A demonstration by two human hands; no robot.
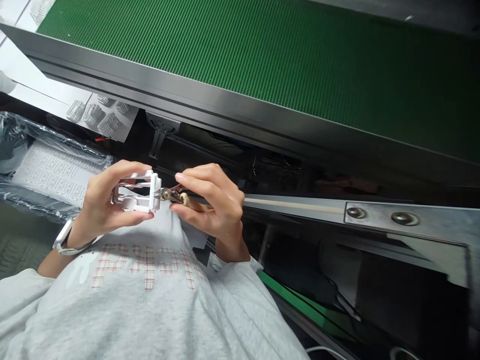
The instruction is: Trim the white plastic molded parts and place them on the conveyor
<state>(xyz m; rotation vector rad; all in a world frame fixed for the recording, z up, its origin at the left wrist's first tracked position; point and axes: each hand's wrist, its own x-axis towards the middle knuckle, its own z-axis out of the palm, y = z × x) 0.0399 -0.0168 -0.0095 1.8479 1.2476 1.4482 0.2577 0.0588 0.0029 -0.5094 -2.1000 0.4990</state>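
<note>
My left hand (103,197), with a white watch on its wrist, grips a white plastic open frame part (152,192) between thumb and fingers. Small pliers or cutters (180,196) with a round metal pivot are in my right hand (215,200), its fingers curled round the handles. The tool's jaws touch or nearly touch the right-hand side of the frame part; their tips are partly hidden there, so I cannot tell whether they are closed on it. Both hands are held in front of my grey shirt.
A green ribbed conveyor belt (225,45) with a metal side rail (180,85) runs across the top. At left are a plastic-lined box (45,170) of flat white parts and several white frame parts (93,114) on white sheeting. A metal bar with bolts (375,220) extends at right.
</note>
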